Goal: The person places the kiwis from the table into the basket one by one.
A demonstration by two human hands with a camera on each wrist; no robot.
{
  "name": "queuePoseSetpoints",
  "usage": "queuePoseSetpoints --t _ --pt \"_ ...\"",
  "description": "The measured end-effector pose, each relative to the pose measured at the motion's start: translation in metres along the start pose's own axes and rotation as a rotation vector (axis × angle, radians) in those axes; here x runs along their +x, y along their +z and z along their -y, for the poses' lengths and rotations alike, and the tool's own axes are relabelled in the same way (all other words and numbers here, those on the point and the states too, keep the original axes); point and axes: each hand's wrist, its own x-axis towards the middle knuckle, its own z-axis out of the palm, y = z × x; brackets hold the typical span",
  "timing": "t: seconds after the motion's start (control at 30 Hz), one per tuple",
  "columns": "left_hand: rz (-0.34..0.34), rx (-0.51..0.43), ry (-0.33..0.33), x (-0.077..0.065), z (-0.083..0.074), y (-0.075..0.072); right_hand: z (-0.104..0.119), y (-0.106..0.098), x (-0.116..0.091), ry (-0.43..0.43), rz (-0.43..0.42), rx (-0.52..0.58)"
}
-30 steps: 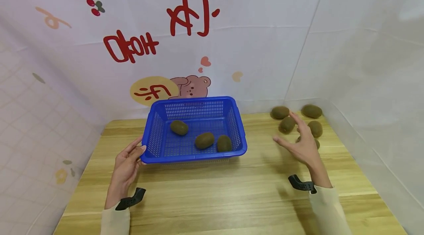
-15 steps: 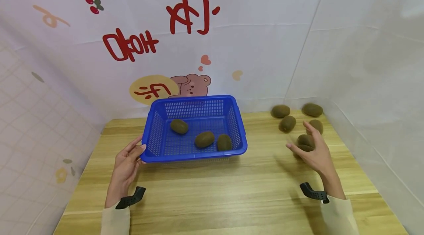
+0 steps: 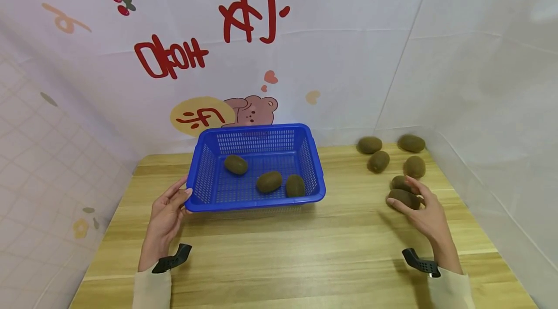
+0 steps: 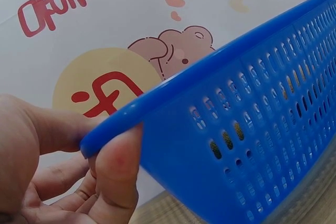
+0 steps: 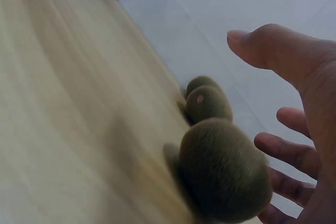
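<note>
My left hand point(image 3: 165, 217) pinches the left front corner of a blue plastic basket point(image 3: 257, 206); in the left wrist view its thumb and fingers close round the basket's rim point(image 4: 152, 90). Three brown kiwis lie inside, one kiwi point(image 3: 236, 164) towards the back left. Over on the right, my right hand point(image 3: 429, 214) is spread around the nearest kiwi point(image 3: 403, 199) of a loose group. From the right wrist, the thumb stands apart from the large near kiwi point(image 5: 223, 169), while the other fingers lie beside and behind it.
Behind the right hand, several more kiwis rest on the wooden table point(image 3: 283, 255), among them one kiwi point(image 3: 378, 161) and another kiwi point(image 3: 411, 143) by the wall. A white printed cloth point(image 3: 340, 67) hangs behind and at both sides of the table.
My right hand has moved towards me and slightly right, from above the back kiwis down to the nearest one. The left hand keeps its grip on the basket, which stays in place.
</note>
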Motion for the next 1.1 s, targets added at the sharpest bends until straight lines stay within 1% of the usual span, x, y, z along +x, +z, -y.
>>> queuePoseSetpoints --t 0.1,0.3,0.53,0.67,0.8,1.1 --pt "-0.003 -0.007 -0.004 0.000 0.000 0.000 -0.007 0.003 -0.001 0.013 -0.013 -0.016" --pt "-0.006 -0.020 -0.004 0.000 -0.001 0.000 -0.019 0.005 -0.002 0.028 -0.031 0.000" --pt "-0.001 -0.021 -0.011 -0.001 -0.001 0.000 -0.028 0.004 -0.005 0.120 0.009 -0.015" --pt "0.000 -0.024 -0.006 -0.001 -0.001 0.000 -0.030 0.005 -0.005 0.145 -0.009 -0.025" --pt "0.000 -0.023 0.002 0.000 -0.001 0.000 -0.029 0.006 -0.006 0.169 -0.041 -0.001" --pt "0.000 -0.012 0.001 0.000 0.000 -0.001 -0.027 0.006 -0.007 0.203 -0.062 0.000"
